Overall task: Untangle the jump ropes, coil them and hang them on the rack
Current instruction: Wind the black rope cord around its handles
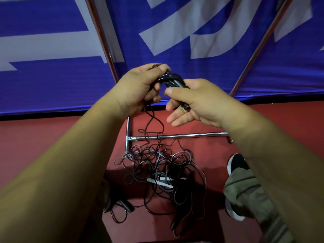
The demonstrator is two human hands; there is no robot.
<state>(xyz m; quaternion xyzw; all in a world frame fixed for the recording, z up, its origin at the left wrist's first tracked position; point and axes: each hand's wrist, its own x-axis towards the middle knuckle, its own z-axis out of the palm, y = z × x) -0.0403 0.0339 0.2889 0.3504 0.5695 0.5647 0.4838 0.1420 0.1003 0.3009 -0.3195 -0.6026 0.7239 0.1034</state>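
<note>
The coiled bundle of jump rope is gleaming like glossy black plastic. The tangled ropes are showing thin, smooth, faintly shiny coatings. The rack's bar is shining as polished metal. The red floor is looking matt, and the blue banner is showing a fine woven cloth texture.

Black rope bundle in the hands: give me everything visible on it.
The rope bundle is thin, glossy black cord gathered in several loops, held in the air before a blue banner. The left hand grips one end, the right hand pinches the other, where a dark handle-like piece shows. One strand trails down to the tangle on the red floor.
</note>
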